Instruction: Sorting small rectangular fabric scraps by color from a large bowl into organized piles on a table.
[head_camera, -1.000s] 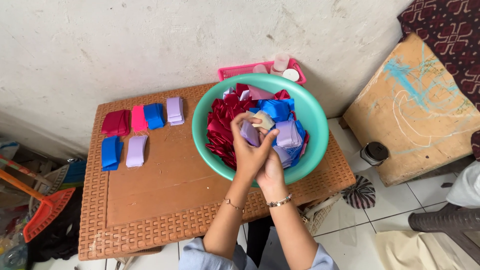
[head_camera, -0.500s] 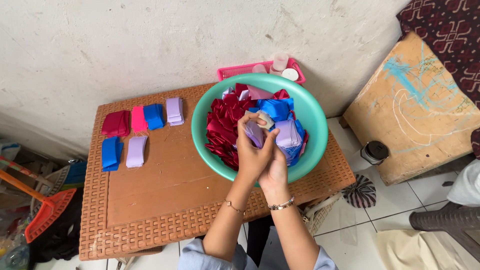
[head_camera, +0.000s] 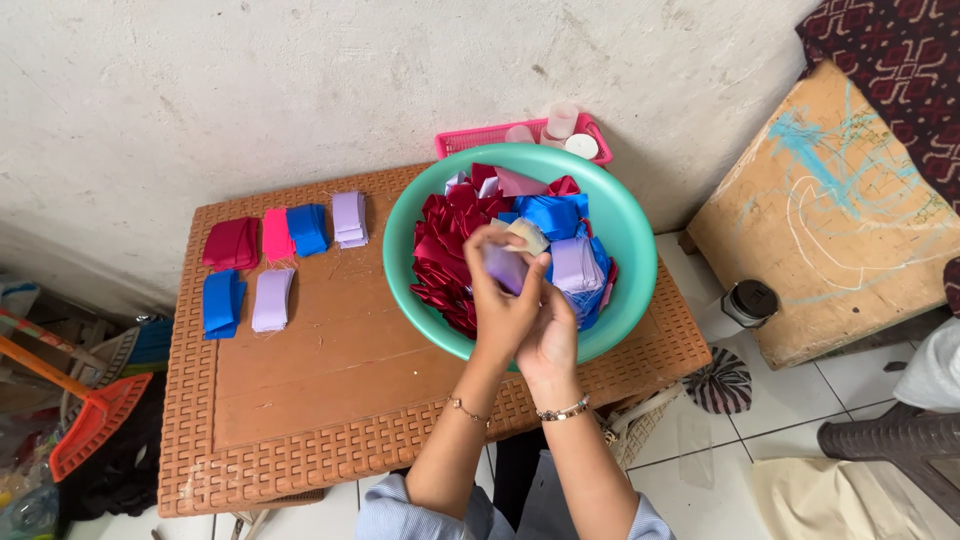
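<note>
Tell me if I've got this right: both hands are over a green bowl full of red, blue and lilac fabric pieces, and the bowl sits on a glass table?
Not quite. The table is brown with a woven-pattern rim, not glass, as the head view shows. The rest holds: the left hand and right hand are over the green bowl of red, blue and lilac fabric pieces.

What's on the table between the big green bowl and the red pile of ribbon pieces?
In the head view, between the green bowl and the red pile lie three small stacks in a row: pink, blue and lilac.
</note>
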